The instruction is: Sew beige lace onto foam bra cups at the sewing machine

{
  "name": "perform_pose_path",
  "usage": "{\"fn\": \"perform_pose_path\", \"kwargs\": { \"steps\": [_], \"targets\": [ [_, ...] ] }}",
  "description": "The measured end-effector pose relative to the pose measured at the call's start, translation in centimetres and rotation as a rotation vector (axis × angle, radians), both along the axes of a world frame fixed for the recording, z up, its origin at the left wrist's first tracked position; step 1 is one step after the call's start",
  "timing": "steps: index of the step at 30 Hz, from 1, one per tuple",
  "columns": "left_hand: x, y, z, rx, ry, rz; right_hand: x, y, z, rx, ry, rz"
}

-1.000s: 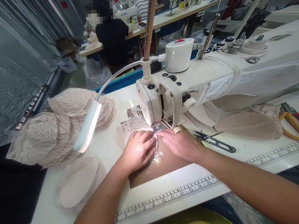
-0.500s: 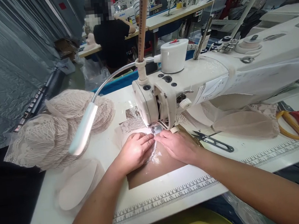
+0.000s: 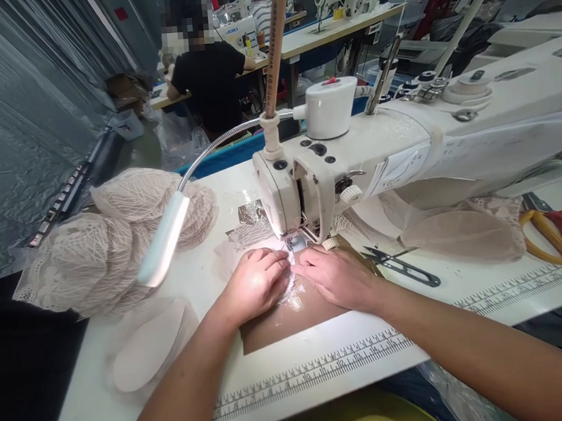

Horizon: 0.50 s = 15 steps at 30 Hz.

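Observation:
A beige lace piece point(image 3: 250, 235) lies under the presser foot point(image 3: 290, 242) of a white sewing machine point(image 3: 286, 190), its pale edge showing between my hands. My left hand point(image 3: 260, 280) rests on the lace piece left of the needle, fingers pressed together and gripping its edge. Just to the right, my right hand point(image 3: 335, 274) has its fingers bent and pinched at the same edge. Beneath both is a shiny brown sheet point(image 3: 290, 330) taped on the table. The fabric under my palms is hidden.
Lace cups point(image 3: 85, 258) are heaped at left, above a pale oval pad point(image 3: 149, 350). A lamp point(image 3: 164, 239) hangs over the table. Thread snips point(image 3: 402, 266), scissors point(image 3: 555, 234) and sheer fabric pieces point(image 3: 458, 235) lie at right. A person point(image 3: 207, 80) sits at another machine behind.
My right hand's fingers have curled and drawn slightly back from flat to bent at the lace edge. My left hand stays nearly in place. The person behind has shifted their arms.

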<state>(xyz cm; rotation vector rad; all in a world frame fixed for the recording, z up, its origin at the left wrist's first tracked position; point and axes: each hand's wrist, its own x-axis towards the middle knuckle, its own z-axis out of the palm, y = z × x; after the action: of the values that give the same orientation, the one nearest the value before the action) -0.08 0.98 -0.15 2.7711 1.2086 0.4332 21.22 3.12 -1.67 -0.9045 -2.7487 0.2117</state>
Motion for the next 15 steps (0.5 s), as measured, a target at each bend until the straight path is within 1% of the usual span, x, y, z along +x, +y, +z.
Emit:
{"fn": "perform_pose_path", "kwargs": {
  "steps": [8,15],
  "targets": [
    [-0.21,0.35,-0.49,0.036,0.044,-0.046,-0.08,0.09,0.04,-0.023,-0.002,0.006],
    [-0.02,0.23,-0.28,0.023,0.018,-0.015,-0.15,-0.1,0.34,-0.032,-0.004,-0.022]
  ]
}}
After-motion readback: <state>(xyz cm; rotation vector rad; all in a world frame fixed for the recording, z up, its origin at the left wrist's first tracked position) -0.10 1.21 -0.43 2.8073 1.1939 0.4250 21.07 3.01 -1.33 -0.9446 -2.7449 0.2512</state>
